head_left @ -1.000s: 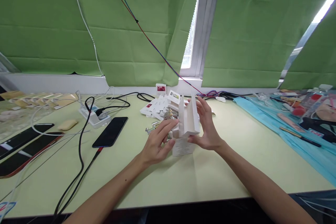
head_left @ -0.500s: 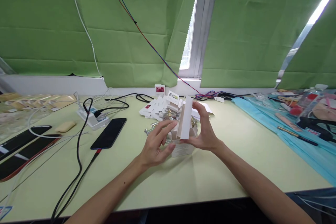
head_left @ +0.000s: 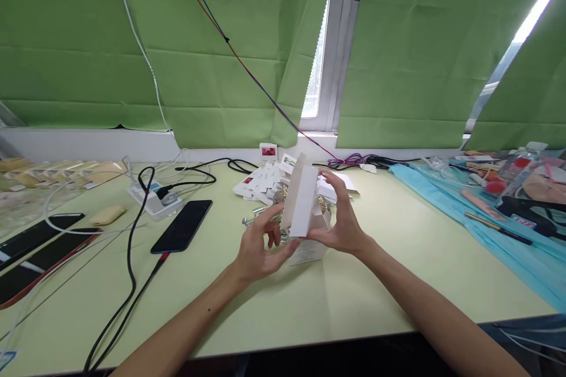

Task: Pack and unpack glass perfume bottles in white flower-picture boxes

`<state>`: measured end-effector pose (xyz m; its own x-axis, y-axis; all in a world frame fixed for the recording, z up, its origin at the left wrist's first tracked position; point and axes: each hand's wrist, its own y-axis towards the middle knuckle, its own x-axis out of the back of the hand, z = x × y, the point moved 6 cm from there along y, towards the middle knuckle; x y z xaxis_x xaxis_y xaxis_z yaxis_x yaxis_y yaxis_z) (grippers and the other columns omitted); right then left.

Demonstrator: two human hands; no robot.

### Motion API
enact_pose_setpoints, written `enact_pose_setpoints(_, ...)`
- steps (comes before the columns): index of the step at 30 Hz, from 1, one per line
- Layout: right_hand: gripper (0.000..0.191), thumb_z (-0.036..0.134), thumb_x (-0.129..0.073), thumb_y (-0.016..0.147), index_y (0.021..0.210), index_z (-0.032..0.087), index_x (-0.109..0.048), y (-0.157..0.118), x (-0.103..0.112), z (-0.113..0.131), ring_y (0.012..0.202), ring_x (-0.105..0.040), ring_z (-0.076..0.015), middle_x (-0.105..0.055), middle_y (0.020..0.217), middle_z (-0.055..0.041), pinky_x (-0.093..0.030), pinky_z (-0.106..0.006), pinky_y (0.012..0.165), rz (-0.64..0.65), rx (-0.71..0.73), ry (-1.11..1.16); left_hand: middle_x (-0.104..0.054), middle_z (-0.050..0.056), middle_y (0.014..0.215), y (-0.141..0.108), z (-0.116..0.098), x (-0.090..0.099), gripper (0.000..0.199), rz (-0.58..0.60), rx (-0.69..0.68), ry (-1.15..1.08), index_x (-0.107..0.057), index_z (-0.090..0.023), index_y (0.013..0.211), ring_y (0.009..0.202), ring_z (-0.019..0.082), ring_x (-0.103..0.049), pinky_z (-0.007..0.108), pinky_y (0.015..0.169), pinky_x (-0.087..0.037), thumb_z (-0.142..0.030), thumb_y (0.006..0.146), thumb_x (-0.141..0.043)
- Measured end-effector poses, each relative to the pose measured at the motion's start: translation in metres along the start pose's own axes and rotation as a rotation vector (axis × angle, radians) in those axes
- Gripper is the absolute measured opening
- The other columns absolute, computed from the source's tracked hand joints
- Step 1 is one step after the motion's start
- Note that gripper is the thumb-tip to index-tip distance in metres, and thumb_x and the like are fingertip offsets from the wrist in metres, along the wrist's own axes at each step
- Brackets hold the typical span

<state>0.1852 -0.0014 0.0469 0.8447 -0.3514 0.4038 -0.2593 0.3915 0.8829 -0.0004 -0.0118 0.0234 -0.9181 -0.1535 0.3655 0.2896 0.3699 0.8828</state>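
A small white cardboard box (head_left: 304, 200) is held up between my two hands, tilted, with a side flap standing out. My right hand (head_left: 342, 221) grips it from the right, thumb at the bottom and fingers at the top edge. On the left, my left hand (head_left: 260, 244) is curled against the box, its thumb at the lower corner. Beneath the hands stands a white carton (head_left: 308, 252), partly hidden. Shiny metal parts (head_left: 253, 216) lie left of the box, and more gold-coloured pieces show behind it. Flat white cards (head_left: 260, 181) are heaped farther back.
A black phone (head_left: 182, 225) with a cable lies to the left, near a white power strip (head_left: 155, 200). A blue cloth (head_left: 469, 215) with a pen (head_left: 498, 228) and other items covers the right side. Bundled cables (head_left: 375, 160) run along the back wall.
The box has tilted and shifted slightly left, and its side has widened out. My left fingers have moved from its front to its left edge.
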Motion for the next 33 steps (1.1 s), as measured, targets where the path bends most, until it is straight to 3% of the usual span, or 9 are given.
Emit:
enact_pose_setpoints(5, 0.118, 0.06, -0.087, 0.069, 0.157, 0.045, -0.01, 0.0, 0.003, -0.001, 0.146, -0.036, -0.0416, -0.032, 0.158, -0.0112, -0.035, -0.068, 0.116, -0.042, -0.001, -0.025, -0.068, 0.009, 0.122, -0.001, -0.001, 0.0, 0.066, -0.022, -0.056, 0.003, -0.037, -0.031, 0.148, 0.051, 0.002, -0.056, 0.018, 0.044, -0.05, -0.024, 0.091, -0.07)
enact_pose_setpoints(9, 0.116, 0.059, -0.086, 0.07, 0.157, 0.045, -0.012, -0.001, 0.004, -0.001, 0.146, -0.036, -0.0417, -0.033, 0.158, -0.011, -0.035, -0.068, 0.116, -0.079, 0.024, -0.026, -0.069, 0.012, 0.124, 0.004, -0.008, 0.0, 0.049, 0.027, -0.091, 0.025, -0.051, -0.026, 0.136, 0.055, 0.005, -0.059, 0.02, 0.047, -0.052, -0.02, 0.09, -0.068)
enact_pose_setpoints(14, 0.119, 0.064, -0.086, 0.067, 0.156, 0.046, -0.009, -0.002, 0.003, -0.002, 0.146, -0.036, -0.0432, -0.032, 0.157, -0.0128, -0.036, -0.072, 0.113, -0.084, 0.005, -0.097, -0.071, 0.014, 0.122, 0.007, -0.013, 0.002, 0.033, 0.006, -0.122, 0.051, -0.06, -0.022, 0.122, 0.072, 0.014, -0.069, 0.022, 0.048, -0.052, -0.02, 0.09, -0.068)
enact_pose_setpoints(22, 0.113, 0.055, -0.086, 0.071, 0.156, 0.05, -0.012, 0.001, 0.005, 0.01, 0.143, -0.037, -0.0426, -0.029, 0.158, -0.0092, -0.036, -0.068, 0.113, -0.108, 0.079, -0.091, -0.071, 0.015, 0.12, 0.006, -0.013, 0.005, 0.012, -0.021, -0.132, 0.077, -0.062, -0.019, 0.101, 0.056, 0.008, -0.057, 0.022, 0.048, -0.05, -0.025, 0.092, -0.067)
enact_pose_setpoints(25, 0.106, 0.056, -0.082, 0.076, 0.157, 0.047, -0.013, 0.001, 0.004, 0.014, 0.142, -0.04, -0.0417, -0.031, 0.157, -0.0116, -0.039, -0.067, 0.11, -0.114, 0.12, -0.167, -0.072, 0.017, 0.117, 0.008, -0.014, 0.006, 0.013, -0.031, -0.132, 0.085, -0.062, -0.017, 0.095, 0.052, 0.006, -0.053, 0.021, 0.046, -0.048, -0.028, 0.093, -0.067)
enact_pose_setpoints(33, 0.086, 0.055, -0.07, 0.088, 0.157, 0.033, -0.024, 0.0, 0.003, 0.022, 0.141, -0.042, -0.0401, -0.035, 0.154, -0.0179, -0.042, -0.064, 0.107, -0.164, 0.245, -0.259, -0.075, 0.015, 0.101, 0.011, -0.019, 0.009, 0.026, -0.101, -0.197, 0.146, -0.054, -0.017, 0.073, 0.062, 0.011, -0.062, 0.021, 0.045, -0.043, -0.027, 0.094, -0.067)
